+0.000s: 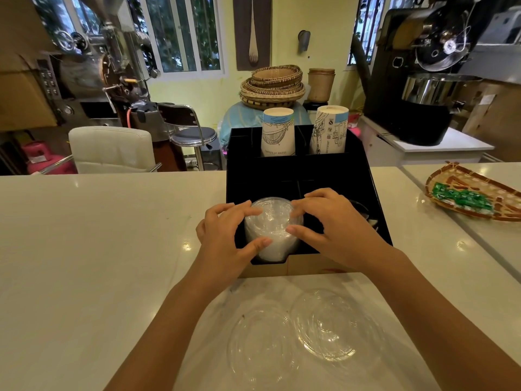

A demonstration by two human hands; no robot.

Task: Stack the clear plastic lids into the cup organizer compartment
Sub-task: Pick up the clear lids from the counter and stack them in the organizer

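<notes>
A black cup organizer (346,176) stands on the white counter ahead of me. A stack of clear plastic lids (272,224) sits in its front left compartment. My left hand (225,235) grips the stack from the left, thumb at the front and fingers over the top edge. From the right, my right hand (332,224) holds the same stack, fingertips on its top. Two loose clear lids lie flat on the counter between my forearms, one on the left (262,345) and one on the right (329,323).
Two printed paper cup stacks (278,131) (329,128) stand in the organizer's rear compartments. A woven tray (473,193) with green packets lies at the right. Behind the counter are a white chair, a stool, baskets and coffee roasters.
</notes>
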